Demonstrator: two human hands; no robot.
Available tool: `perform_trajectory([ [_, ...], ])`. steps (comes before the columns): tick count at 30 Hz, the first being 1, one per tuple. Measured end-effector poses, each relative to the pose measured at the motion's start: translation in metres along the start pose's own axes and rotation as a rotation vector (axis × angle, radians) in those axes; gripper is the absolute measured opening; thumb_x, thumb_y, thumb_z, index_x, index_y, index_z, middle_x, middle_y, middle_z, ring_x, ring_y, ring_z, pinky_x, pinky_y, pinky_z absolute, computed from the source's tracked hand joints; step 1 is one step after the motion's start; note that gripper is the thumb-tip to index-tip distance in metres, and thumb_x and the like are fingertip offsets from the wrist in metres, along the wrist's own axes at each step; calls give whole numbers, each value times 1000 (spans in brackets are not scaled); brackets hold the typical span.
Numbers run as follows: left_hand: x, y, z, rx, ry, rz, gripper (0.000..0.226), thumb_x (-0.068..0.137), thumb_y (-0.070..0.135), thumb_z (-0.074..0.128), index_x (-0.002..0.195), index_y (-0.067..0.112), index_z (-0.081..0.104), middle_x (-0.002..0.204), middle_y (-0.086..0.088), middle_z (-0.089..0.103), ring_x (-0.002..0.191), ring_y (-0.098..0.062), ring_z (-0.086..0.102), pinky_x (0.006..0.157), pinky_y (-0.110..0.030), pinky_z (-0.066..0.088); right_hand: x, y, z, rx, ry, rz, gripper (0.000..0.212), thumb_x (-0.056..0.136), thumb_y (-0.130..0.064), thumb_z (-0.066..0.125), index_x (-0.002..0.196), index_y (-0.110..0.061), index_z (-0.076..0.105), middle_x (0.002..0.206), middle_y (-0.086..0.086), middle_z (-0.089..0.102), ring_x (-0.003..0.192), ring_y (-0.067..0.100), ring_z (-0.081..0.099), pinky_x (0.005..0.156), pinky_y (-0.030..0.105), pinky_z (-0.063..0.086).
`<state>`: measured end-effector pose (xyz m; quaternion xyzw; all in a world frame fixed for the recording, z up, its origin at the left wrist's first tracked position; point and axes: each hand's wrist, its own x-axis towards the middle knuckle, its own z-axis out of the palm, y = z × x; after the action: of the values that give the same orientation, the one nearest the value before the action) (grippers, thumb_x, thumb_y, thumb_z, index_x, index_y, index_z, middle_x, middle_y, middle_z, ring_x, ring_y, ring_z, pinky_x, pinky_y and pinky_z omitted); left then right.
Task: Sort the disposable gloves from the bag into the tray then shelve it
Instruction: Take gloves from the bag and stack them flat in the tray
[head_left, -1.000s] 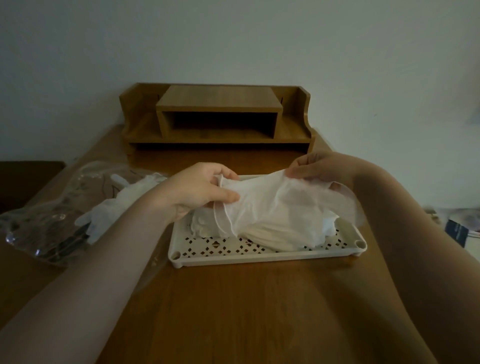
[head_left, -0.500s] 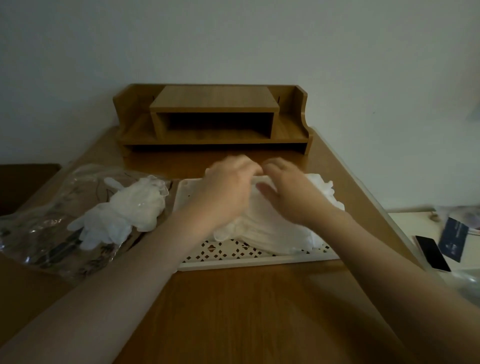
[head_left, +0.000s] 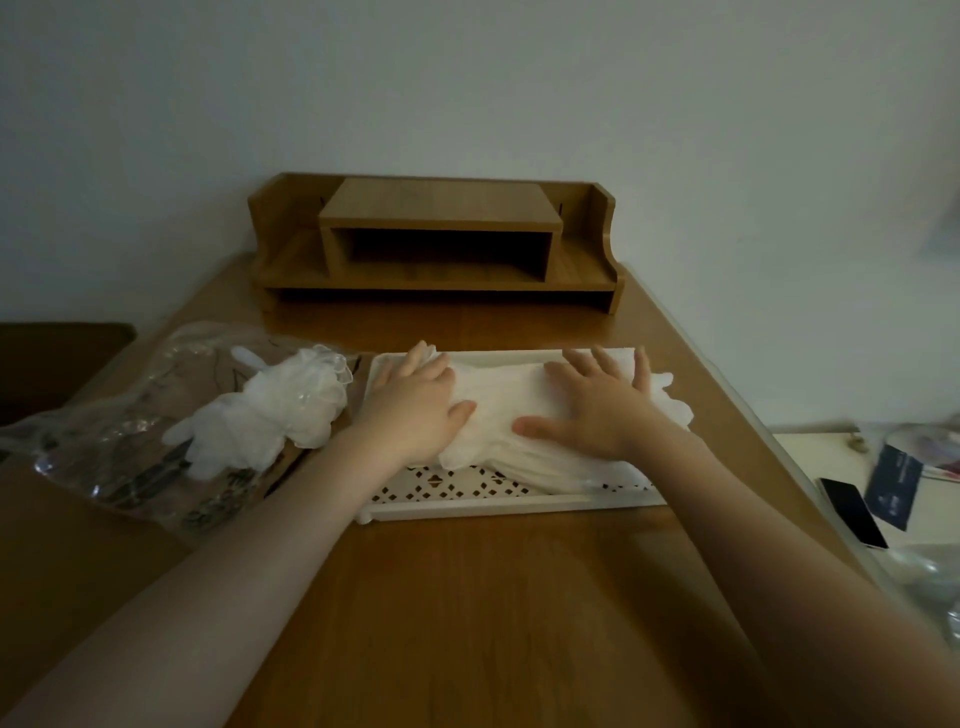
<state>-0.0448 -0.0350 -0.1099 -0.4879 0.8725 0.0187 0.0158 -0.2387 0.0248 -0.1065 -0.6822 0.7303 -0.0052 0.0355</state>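
White gloves (head_left: 524, 415), limp and slippery, lie stacked in the tray (head_left: 519, 505) mid-table; left hand (head_left: 415, 402) and right hand (head_left: 597, 410) press them flat-fingered. More await on the bag (head_left: 130, 441), likely best pinched by cuffs.

wooden table (head_left: 467, 597), white perforated tray (head_left: 519, 503) at centre, clear plastic bag (head_left: 119, 441) left, wooden shelf unit (head_left: 436, 244) at back

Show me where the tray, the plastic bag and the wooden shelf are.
tray (head_left: 519, 503), head view, on its perforated front wall.
plastic bag (head_left: 104, 441), head view, on the crinkled clear film left of the loose gloves.
wooden shelf (head_left: 441, 200), head view, on its top board.
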Motion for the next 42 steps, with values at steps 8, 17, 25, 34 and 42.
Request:
perform_trajectory([
  [8,-20,-54,-22,-454,351,-107,32,98,17,47,129,16,54,134,-2,52,120,-17,50,93,-27,39,-1,-84,-23,206,306,-285,40,94,-47,46,128,-26,53,148,-2,37,142,19,22,116,46,2],
  [17,-26,-116,-22,-695,391,-170,26,98,8,45,112,19,64,114,5,61,103,-8,54,83,-22,39,50,-184,6,397,118,-243,28,95,-9,47,119,-14,62,118,9,62,103,24,59,89,36,50],
  [25,-27,-120,-23,-762,372,-70,15,96,16,51,101,23,63,111,8,58,104,-7,52,83,-22,37,81,-197,16,314,51,-85,33,95,-9,48,128,-14,52,119,8,61,106,24,59,86,33,50],
  [34,-22,-124,-13,-571,85,-58,16,91,14,51,101,24,56,138,0,43,133,-19,36,105,-36,33,72,-184,10,527,133,-138,8,91,-18,58,83,-18,59,81,-4,57,69,7,51,64,23,41],
  [42,-27,-119,-10,-471,175,-112,18,88,37,60,97,21,61,130,0,50,127,-21,41,95,-33,34,55,-167,-3,575,138,-156,34,85,-29,68,114,-11,64,80,-8,52,66,3,45,58,15,36],
])
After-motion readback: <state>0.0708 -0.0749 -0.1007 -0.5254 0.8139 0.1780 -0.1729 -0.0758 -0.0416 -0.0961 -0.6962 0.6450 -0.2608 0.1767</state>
